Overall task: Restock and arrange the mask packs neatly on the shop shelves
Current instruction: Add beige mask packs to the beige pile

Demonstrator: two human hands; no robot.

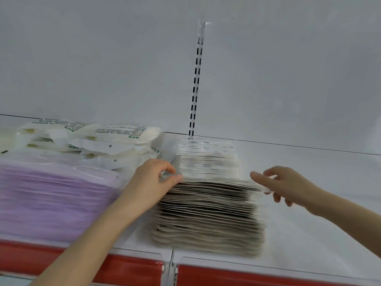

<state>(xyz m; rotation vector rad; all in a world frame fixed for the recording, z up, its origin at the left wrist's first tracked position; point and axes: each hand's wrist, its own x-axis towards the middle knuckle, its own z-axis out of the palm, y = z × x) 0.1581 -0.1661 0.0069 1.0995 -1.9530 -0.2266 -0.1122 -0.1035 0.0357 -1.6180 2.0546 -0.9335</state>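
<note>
Both hands pinch a pile of mask packs on a shop shelf.
The left hand (156, 178) pinches the left edge of the tall pile of flat grey-brown mask packs in clear wrap (210, 213) between thumb and finger. The right hand (284, 182) pinches a pack's right edge, about halfway up. The pile sits on the white metal shelf (309, 213). Just left lie a blurry purple pile of masks (51, 195) and floppy white bags with green print (92, 139). A red strip (247, 275) runs along the shelf front.
</note>
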